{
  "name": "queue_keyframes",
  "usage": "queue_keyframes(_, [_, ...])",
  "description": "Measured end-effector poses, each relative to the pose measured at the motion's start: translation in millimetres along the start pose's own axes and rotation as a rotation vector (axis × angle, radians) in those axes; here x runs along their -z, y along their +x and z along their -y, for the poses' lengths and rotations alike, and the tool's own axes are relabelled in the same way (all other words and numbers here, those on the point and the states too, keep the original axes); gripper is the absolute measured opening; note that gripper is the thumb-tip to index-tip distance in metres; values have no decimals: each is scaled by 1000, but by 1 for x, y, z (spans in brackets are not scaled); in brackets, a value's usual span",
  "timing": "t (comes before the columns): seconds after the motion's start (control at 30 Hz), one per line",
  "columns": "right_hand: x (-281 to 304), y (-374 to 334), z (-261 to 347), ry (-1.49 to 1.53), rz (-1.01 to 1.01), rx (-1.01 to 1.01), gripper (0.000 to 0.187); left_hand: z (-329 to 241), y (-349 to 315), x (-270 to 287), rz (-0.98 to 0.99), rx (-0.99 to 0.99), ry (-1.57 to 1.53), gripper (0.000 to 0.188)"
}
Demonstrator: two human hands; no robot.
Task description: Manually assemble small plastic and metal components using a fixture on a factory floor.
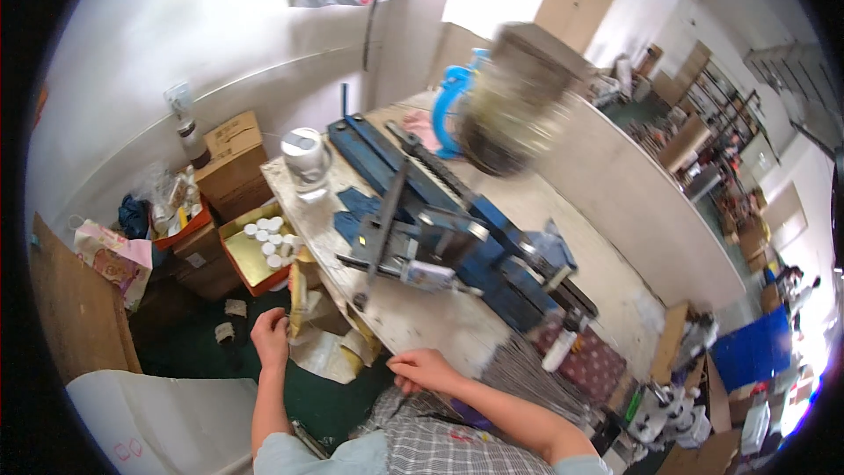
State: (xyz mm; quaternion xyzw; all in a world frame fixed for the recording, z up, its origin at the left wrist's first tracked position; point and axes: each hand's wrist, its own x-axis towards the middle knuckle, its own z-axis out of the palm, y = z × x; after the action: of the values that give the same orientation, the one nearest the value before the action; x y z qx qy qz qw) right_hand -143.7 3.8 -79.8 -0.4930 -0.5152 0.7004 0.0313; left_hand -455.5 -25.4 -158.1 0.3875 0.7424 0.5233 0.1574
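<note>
My left hand (271, 334) is raised beside an open yellow-edged box (356, 347), its thumb and fingers pinched together. Whatever it may hold is too small to make out. My right hand (426, 371) is at the front edge of the worktable (475, 327), fingers curled in; anything inside them is hidden. Crumpled pale paper (325, 359) lies in the box between my hands. On the table beyond stands a blue metal fixture (492, 273) with a long dark lever (387, 224). A white tube-shaped bottle (428, 275) lies against it.
A clear jar with a white lid (305, 154) stands at the table's left corner. Below it, a box holds several white round caps (271, 242). A bundle of thin grey rods (536, 378) lies at the right. A blue fan (453, 110) and a blurred container (519, 105) are farther back.
</note>
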Motion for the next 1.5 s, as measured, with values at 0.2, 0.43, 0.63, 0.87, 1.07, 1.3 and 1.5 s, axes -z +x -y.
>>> queue_keyframes(0.2, [26,-88,-8,-459,-308,665,24,-69,-96,-25,43,71,24,32])
queue_keyframes(0.43, [84,-197,-57,-412,-954,613,11,-186,-104,-126,671,620,-702,30])
queue_keyframes(0.63, [124,-223,-92,-483,-1274,375,31,-208,-64,-165,869,823,-648,25])
queue_keyframes(0.87, [161,-193,-83,-722,-1101,139,31,-211,-78,-178,737,822,-704,19])
queue_keyframes(1.07, [170,-203,-79,-774,-1082,167,19,-197,-82,-191,634,816,-849,11])
queue_keyframes(1.3, [150,-255,-68,-813,-932,244,17,-262,-172,-170,1061,432,-745,11])
queue_keyframes(1.5, [187,-296,-73,-397,-1221,345,18,-328,-243,-222,1420,485,-733,19])
